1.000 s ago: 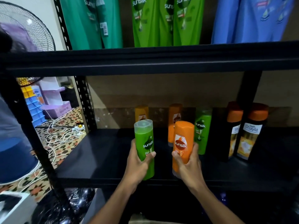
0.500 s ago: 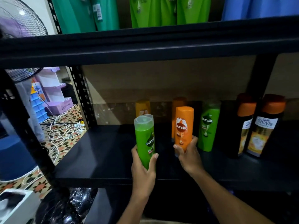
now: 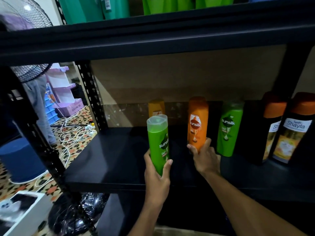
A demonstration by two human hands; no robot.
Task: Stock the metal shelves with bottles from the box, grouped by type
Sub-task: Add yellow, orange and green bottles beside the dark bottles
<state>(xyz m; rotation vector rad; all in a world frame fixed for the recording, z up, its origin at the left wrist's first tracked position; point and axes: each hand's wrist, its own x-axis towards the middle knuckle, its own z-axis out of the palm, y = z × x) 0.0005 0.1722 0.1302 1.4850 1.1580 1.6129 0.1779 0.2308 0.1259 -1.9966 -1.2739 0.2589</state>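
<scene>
My left hand [image 3: 157, 172] grips a green Sunsilk bottle [image 3: 158, 142] upright above the front of the black shelf board [image 3: 105, 159]. My right hand [image 3: 205, 156] holds the base of an orange Sunsilk bottle [image 3: 197, 123], deeper in over the shelf. Whether its base touches the board is hidden by the hand. Behind stand a yellow bottle [image 3: 156, 108], another orange bottle hidden behind the held one, and a green Sunsilk bottle [image 3: 229, 128]. Two dark Shayla bottles [image 3: 289, 132] with orange caps stand at the right.
The upper shelf [image 3: 153, 36] carries teal, green and blue refill pouches [image 3: 95, 9]. A perforated black upright [image 3: 91, 94] marks the shelf's left end. On the patterned floor at the left lie white cables [image 3: 71, 133], a blue tub [image 3: 22, 159], a fan [image 3: 25, 40] and a white box [image 3: 22, 212].
Both hands have moved forward into the shelf. The orange bottle has gone deeper, up to the row at the back; the green one trails behind it. The view has tilted down.
</scene>
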